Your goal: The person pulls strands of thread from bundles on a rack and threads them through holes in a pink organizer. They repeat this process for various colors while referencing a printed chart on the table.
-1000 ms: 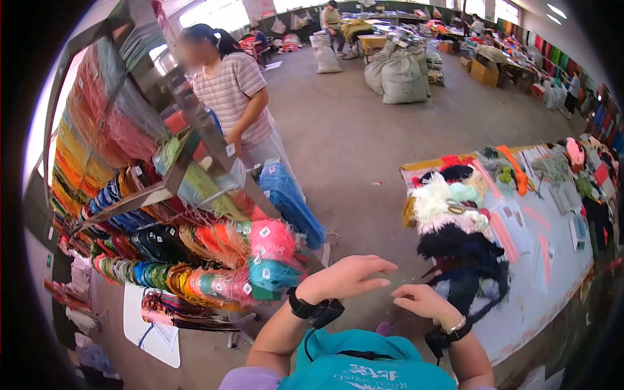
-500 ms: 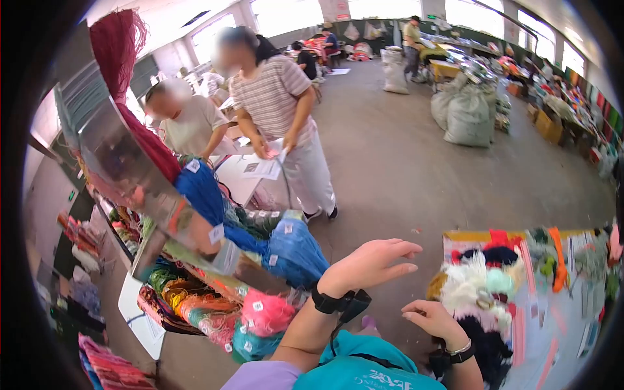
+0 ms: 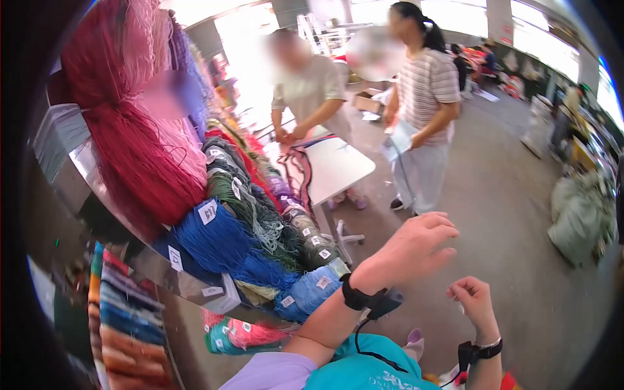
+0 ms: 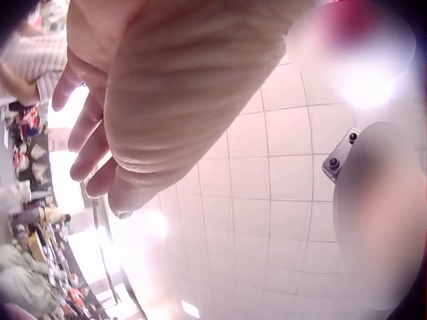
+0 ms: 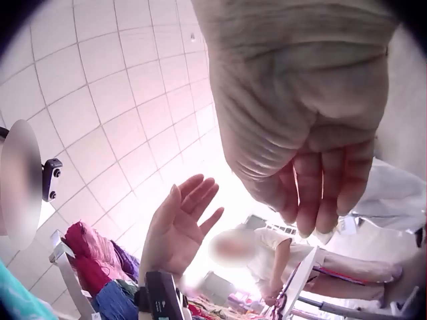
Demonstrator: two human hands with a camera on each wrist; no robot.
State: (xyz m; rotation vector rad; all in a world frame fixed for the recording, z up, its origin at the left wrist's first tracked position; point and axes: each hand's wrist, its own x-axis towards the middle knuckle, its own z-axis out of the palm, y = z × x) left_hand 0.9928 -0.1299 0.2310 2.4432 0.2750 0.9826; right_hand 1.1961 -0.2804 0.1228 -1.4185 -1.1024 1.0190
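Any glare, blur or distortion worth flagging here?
Head: dark fisheye corners, windows blown white, smeared oval patches. Left wrist: ceiling lines bowed, glare below the left hand. Right wrist: white glare between that hand and the right hand.

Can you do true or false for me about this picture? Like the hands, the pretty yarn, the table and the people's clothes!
1. The left hand is squeezing a bundle of yarn. False: the left hand has no yarn in it.
2. In the head view, the dark red yarn shows higher up than the bright blue yarn. True.
3. The left hand and the right hand are touching. False: there is a gap between them.
4. Some bundles have little white labels on them. True.
5. The white table is a round circle. False: it has straight edges and rounded corners.
6. The standing person with a ponytail wears a striped top. True.
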